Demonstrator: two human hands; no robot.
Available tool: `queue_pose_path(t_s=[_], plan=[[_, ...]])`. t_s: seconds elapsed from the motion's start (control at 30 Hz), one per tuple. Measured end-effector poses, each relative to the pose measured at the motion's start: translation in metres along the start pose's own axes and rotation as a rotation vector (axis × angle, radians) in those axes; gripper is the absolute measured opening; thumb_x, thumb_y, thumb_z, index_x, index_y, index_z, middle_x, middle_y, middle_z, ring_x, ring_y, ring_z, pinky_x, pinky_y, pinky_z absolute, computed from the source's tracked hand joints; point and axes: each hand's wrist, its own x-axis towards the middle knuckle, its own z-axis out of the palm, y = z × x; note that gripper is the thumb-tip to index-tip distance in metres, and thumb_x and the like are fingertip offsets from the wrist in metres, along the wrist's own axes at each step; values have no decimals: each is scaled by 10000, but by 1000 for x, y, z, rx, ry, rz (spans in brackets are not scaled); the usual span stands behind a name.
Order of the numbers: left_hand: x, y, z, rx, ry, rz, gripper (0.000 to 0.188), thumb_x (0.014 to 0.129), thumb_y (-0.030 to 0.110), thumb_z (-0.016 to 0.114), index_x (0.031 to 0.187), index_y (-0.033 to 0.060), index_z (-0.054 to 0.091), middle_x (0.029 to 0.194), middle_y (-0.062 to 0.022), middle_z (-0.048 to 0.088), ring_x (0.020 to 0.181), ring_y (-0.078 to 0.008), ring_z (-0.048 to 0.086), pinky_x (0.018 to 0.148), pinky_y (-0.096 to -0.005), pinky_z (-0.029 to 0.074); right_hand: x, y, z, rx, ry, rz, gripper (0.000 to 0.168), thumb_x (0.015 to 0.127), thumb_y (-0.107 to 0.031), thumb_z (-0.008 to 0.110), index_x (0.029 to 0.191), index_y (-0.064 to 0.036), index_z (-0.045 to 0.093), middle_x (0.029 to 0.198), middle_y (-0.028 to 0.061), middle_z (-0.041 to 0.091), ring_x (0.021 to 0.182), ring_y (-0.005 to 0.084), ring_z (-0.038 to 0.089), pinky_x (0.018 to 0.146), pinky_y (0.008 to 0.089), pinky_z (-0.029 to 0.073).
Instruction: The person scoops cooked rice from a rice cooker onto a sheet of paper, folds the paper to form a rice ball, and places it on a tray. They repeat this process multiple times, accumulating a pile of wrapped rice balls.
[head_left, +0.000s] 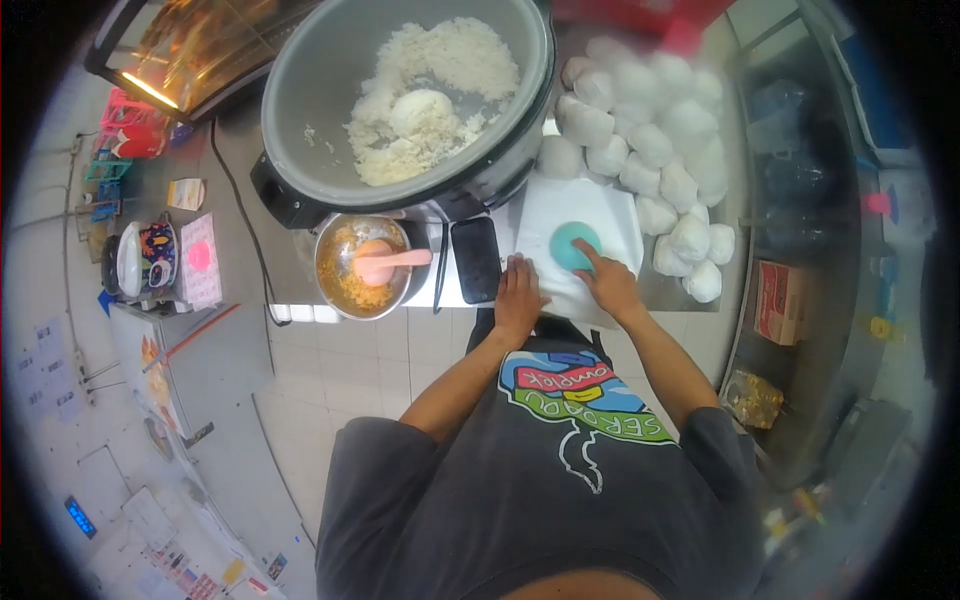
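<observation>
My right hand (611, 283) is at a small round teal bowl (571, 246), with the index finger over it and the thumb at its near rim. Whether the bowl is upright or upside down is hard to tell. Under it lie white paper sheets (544, 214) at the counter's front edge. My left hand (519, 294) rests flat on the left edge of the paper, fingers extended, holding nothing. Just left of that hand lies a black smartphone (475, 259). Many white paper-wrapped bundles (641, 174) are piled behind and right of the paper.
A large rice cooker pot (315, 82) holds cooked white rice (469, 60). Before it stands a metal bowl (405, 281) of orange-yellow crumbly food with a pink ladle (386, 260). A black cable (251, 217) crosses the counter at left. A lit glass display case (187, 52) stands at back left.
</observation>
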Motion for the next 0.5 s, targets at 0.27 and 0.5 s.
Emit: queue_pose_path(t_s=[0.27, 0.5], plan=[[-1, 13, -29, -36, -80, 57, 831, 697, 343, 759, 1336, -46, 396, 1419, -267, 317, 1349, -388, 292, 1090, -435, 308, 8, -5, -35, 27, 16, -116, 548, 860, -301, 613, 1359, -280, 389, 970, 189, 656, 778, 400, 636, 705, 479, 494], [-1, -16, 7, -175, -119, 366, 366, 776, 179, 646, 1127, 89, 595, 1445, -229, 310, 1351, -409, 277, 1067, -502, 323, 15, -190, -197, 884, 151, -613, 650, 907, -180, 582, 1463, -109, 253, 1288, 211, 510, 1121, 316, 575, 901, 382, 477]])
